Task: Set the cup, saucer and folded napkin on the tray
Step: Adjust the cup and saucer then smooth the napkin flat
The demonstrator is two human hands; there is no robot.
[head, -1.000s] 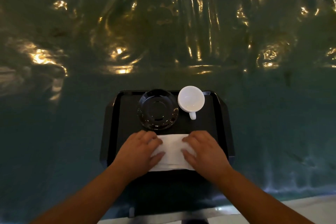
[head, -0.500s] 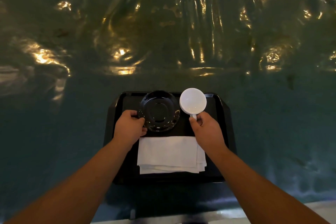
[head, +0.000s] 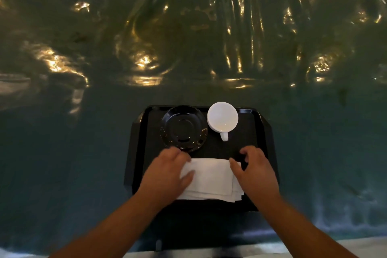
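Head view. A black rectangular plastic tray [head: 136,153] with clipped corners lies on a table under a wrinkled, glossy green plastic cover [head: 83,132]. The left hand [head: 167,174] rests palm-down on the left edge of a white folded paper napkin [head: 211,180], fingers loosely curled at the far-left corner and thumb lying flat on the napkin's top; nothing is gripped. The right hand [head: 255,174] sits at the napkin's right edge, fingers curled over the tray floor just beyond the far-right corner and thumb touching the napkin's top; whether it pinches a layer cannot be told. The napkin lies flat on the near part of the tray, between the two hands. Just beyond the left hand's fingertips sits a glossy black round saucer [head: 184,129], flat on the tray. Beyond the right hand, apart from it, a white ceramic cup [head: 222,117] stands upright on the tray beside the saucer, its handle pointing back toward the right hand.
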